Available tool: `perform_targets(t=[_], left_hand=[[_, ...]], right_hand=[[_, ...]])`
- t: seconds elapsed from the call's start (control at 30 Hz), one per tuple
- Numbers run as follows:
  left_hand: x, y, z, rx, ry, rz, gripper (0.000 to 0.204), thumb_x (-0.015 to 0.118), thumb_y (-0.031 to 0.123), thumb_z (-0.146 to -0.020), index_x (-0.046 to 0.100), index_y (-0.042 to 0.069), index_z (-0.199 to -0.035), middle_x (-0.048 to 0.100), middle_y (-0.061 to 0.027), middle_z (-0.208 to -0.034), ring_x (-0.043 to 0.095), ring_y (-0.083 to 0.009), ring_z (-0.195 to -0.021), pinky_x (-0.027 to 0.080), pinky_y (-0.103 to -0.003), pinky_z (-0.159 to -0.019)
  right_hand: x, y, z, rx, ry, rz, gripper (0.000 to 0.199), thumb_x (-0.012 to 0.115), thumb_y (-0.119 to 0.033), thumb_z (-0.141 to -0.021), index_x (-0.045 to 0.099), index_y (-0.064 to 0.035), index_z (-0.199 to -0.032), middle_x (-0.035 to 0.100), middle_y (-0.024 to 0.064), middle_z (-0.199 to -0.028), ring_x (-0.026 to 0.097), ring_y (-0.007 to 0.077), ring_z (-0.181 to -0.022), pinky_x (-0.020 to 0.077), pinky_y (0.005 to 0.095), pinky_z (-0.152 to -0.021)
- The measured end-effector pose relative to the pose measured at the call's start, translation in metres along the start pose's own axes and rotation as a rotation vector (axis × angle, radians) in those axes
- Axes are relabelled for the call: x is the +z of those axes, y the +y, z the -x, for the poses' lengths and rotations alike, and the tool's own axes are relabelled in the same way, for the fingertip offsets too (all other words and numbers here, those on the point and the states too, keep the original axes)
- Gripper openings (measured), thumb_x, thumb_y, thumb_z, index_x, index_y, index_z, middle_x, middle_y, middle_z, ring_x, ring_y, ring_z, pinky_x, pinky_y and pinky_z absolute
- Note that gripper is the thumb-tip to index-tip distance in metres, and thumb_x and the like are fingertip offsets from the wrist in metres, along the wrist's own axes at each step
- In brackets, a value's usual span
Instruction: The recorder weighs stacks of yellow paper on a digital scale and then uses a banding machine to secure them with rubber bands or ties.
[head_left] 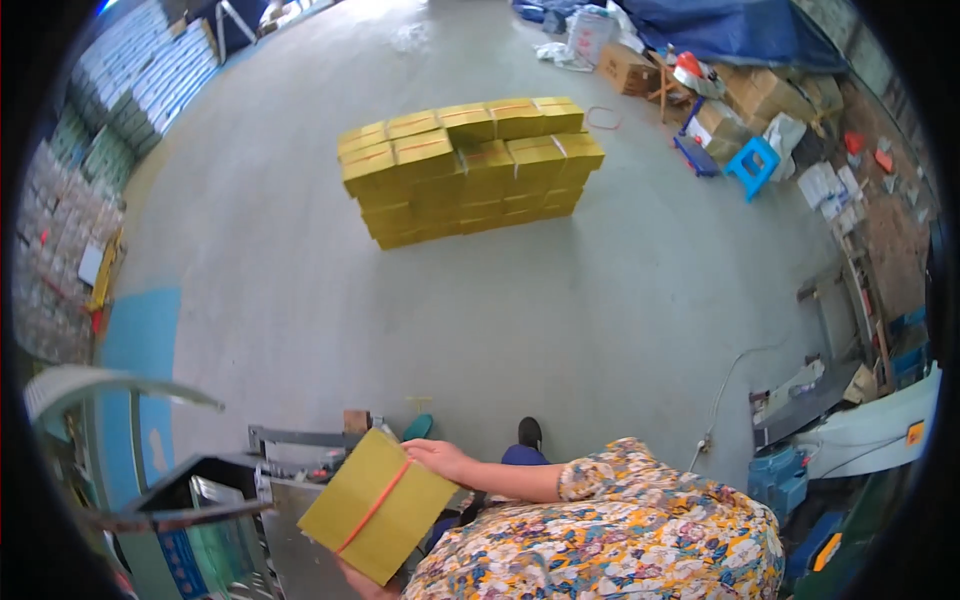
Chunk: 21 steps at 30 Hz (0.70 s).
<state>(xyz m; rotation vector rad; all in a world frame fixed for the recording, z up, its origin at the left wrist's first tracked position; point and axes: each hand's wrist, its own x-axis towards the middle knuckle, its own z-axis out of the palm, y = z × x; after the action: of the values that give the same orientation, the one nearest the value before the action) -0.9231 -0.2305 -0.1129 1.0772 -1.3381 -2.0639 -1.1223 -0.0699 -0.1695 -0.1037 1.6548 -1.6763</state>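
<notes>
A yellow block-shaped bundle (362,492), with a red band around its middle, is held tilted between my two hands at the lower left. My right hand (440,460) is closed on its far corner, fingers against the edge. Underneath its near corner my left hand (365,580) shows only in part, supporting the bundle; most of its fingers are hidden. Beside the bundle is a metal machine (305,530). Farther ahead on the floor stands a stack of similar yellow bundles (480,175), several layers high, with red or white bands on many.
An open-topped bin-like container (205,500) and a curved pale frame (110,385) stand at left. A blue stool (752,168), cardboard boxes (770,95) and a blue tarp (720,35) lie far right. A cable (715,405) crosses the floor at right. Pale stacks (150,70) line the far left.
</notes>
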Motion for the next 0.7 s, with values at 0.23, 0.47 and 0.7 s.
perform_targets(t=[0.23,0.47,0.7], left_hand=[[0.192,-0.027,-0.043,-0.248,-0.294,0.002,0.047,0.037,0.04,-0.106,0.047,0.009,-0.14,0.057,-0.0088,-0.132,0.058,-0.0227,-0.118,0.049,-0.039,-0.098],[0.361,-0.035,-0.133,-0.39,-0.432,-0.023,0.054,0.032,0.047,-0.106,0.047,0.009,-0.141,0.058,-0.0076,-0.134,0.058,-0.0214,-0.12,0.046,-0.036,-0.1],[0.558,-0.068,-0.253,-0.426,-0.692,-0.172,0.058,0.039,0.05,-0.103,0.042,0.008,-0.143,0.051,-0.0107,-0.14,0.053,-0.0226,-0.124,0.042,-0.038,-0.105]], right_hand=[[-0.193,-0.014,-0.005,0.038,0.228,-0.349,0.036,0.052,-0.026,-0.101,0.062,-0.0031,-0.127,0.068,0.0055,-0.114,0.061,0.0136,-0.103,0.0477,0.0286,-0.092],[-0.309,-0.077,-0.071,0.043,0.363,-0.645,0.037,0.049,-0.025,-0.103,0.056,-0.0028,-0.132,0.065,0.0075,-0.119,0.062,0.0155,-0.106,0.0505,0.0302,-0.091],[-0.441,-0.115,-0.176,-0.158,0.559,-0.693,0.037,0.049,-0.023,-0.102,0.055,-0.0003,-0.132,0.063,0.0094,-0.122,0.06,0.0189,-0.112,0.0487,0.0311,-0.096]])
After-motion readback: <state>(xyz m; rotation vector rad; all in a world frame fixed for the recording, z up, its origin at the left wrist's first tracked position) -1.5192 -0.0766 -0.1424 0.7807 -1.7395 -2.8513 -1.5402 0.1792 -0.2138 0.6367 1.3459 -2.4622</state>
